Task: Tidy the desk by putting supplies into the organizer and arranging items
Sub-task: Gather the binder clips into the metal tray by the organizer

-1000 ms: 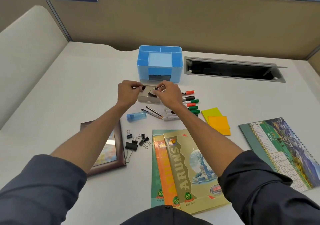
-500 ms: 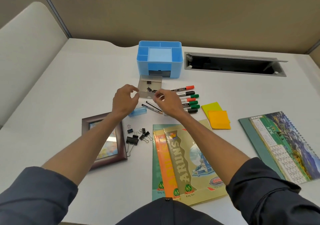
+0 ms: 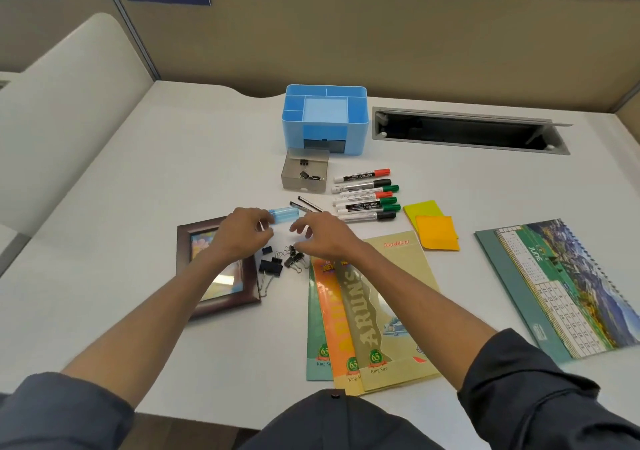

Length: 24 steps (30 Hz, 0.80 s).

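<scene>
Left hand (image 3: pixel 240 233): palm down, fingers loosely curled and spread, empty, over the top right corner of the picture frame (image 3: pixel 214 269); forearm reaches in from lower left. Right hand (image 3: pixel 320 233): palm down, fingers parted and empty, above the loose binder clips (image 3: pixel 280 262); forearm comes in from lower right over the notebooks (image 3: pixel 367 311).

Between the hands' fingertips, just beyond: a blue translucent case (image 3: pixel 284 214) on the bench (image 3: pixel 156 179). Past it: two dark pens (image 3: pixel 306 204), then a row of markers (image 3: pixel 367 195). Farther back: a clear drawer tray (image 3: pixel 304 174) holding a few small clips, standing just in front of the blue organizer (image 3: pixel 325 119). To the right: yellow and orange sticky notes (image 3: pixel 433 228), then a calendar (image 3: pixel 568 287).
</scene>
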Each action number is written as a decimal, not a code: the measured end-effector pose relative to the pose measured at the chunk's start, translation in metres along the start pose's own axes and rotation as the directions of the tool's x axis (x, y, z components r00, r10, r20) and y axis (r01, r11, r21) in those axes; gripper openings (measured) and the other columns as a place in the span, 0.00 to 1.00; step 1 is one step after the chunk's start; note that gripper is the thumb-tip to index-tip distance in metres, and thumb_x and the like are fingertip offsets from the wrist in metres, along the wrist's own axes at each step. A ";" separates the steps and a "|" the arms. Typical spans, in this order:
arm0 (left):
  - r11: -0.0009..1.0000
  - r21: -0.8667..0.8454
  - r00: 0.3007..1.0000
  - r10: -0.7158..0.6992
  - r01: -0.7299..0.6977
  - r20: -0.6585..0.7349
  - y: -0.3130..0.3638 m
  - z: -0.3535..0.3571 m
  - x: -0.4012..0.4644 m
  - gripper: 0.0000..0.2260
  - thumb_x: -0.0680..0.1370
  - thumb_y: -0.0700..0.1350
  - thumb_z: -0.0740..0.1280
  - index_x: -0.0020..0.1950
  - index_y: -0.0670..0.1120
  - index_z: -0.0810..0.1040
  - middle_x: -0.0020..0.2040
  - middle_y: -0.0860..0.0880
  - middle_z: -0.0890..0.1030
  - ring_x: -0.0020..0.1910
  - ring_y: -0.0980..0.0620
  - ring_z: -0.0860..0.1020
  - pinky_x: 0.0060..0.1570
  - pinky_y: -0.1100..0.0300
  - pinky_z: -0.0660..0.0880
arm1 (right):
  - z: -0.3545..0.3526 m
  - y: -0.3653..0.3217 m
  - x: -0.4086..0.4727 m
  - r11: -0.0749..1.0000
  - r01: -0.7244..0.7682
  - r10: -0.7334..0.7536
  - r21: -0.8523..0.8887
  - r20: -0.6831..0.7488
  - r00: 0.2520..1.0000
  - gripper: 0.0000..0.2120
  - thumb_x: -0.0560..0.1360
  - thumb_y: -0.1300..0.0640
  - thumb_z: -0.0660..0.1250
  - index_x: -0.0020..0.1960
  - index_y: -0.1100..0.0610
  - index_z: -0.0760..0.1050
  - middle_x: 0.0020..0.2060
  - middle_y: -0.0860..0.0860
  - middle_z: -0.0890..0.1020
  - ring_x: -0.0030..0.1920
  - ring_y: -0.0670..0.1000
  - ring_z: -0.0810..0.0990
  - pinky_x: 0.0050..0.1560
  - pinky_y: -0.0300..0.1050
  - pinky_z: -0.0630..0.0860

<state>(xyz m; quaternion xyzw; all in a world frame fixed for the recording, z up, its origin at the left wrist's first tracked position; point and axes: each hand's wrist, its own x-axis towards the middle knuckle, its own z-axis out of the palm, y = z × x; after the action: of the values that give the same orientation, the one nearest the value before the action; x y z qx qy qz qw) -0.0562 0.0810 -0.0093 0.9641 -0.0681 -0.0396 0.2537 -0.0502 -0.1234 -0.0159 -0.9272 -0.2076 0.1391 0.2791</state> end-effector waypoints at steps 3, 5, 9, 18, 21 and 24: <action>0.998 0.064 0.994 0.022 -0.029 0.110 0.002 -0.002 -0.008 0.15 0.69 0.49 0.66 0.53 0.48 0.82 0.43 0.52 0.80 0.41 0.53 0.77 0.44 0.56 0.76 | 0.003 -0.005 -0.006 0.996 0.043 -0.035 -0.082 0.092 0.995 0.23 0.68 0.49 0.69 0.64 0.48 0.76 0.55 0.48 0.80 0.52 0.48 0.79 0.50 0.46 0.77; 0.990 0.125 0.988 0.043 -0.062 0.151 0.001 0.000 -0.013 0.16 0.69 0.48 0.68 0.56 0.48 0.82 0.46 0.51 0.81 0.44 0.51 0.77 0.46 0.56 0.75 | 0.006 -0.007 -0.008 0.991 0.049 -0.031 -0.122 0.146 0.989 0.25 0.69 0.50 0.69 0.66 0.46 0.74 0.57 0.48 0.78 0.54 0.49 0.78 0.50 0.46 0.75; 0.980 0.182 0.986 0.047 -0.075 0.158 -0.004 0.005 -0.015 0.15 0.72 0.45 0.69 0.58 0.48 0.81 0.52 0.50 0.83 0.49 0.49 0.78 0.50 0.55 0.75 | 0.012 -0.009 -0.010 0.977 0.069 -0.036 -0.203 0.160 0.987 0.25 0.71 0.50 0.68 0.68 0.46 0.72 0.59 0.49 0.75 0.56 0.50 0.76 0.49 0.47 0.73; 0.964 0.243 0.982 0.062 -0.105 0.176 -0.004 0.006 -0.014 0.13 0.76 0.45 0.66 0.59 0.45 0.81 0.57 0.49 0.79 0.53 0.48 0.77 0.49 0.56 0.71 | 0.015 -0.011 -0.008 0.969 0.074 -0.053 -0.235 0.096 0.994 0.16 0.75 0.54 0.67 0.63 0.50 0.75 0.55 0.50 0.76 0.51 0.53 0.78 0.43 0.45 0.69; 0.960 0.253 0.979 0.070 -0.117 0.189 -0.004 0.006 -0.015 0.14 0.74 0.44 0.66 0.59 0.44 0.81 0.57 0.48 0.79 0.53 0.47 0.77 0.49 0.56 0.71 | 0.016 -0.011 -0.007 0.972 0.077 -0.060 -0.222 0.081 0.995 0.15 0.74 0.56 0.68 0.61 0.51 0.74 0.54 0.51 0.78 0.51 0.52 0.78 0.43 0.45 0.69; 0.953 0.267 0.973 0.083 -0.141 0.217 -0.004 0.006 -0.015 0.14 0.74 0.43 0.66 0.58 0.44 0.81 0.57 0.48 0.78 0.53 0.47 0.77 0.51 0.56 0.72 | 0.015 -0.012 -0.007 0.973 0.077 -0.065 -0.216 0.060 0.996 0.14 0.73 0.57 0.69 0.58 0.51 0.73 0.52 0.52 0.81 0.49 0.53 0.78 0.42 0.45 0.70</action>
<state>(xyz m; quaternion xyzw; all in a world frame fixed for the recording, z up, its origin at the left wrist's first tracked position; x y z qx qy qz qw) -0.0715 0.0843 -0.0158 0.9757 -0.1534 -0.1132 0.1082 -0.0659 -0.1108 -0.0200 -0.9401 -0.2619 0.1298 0.1752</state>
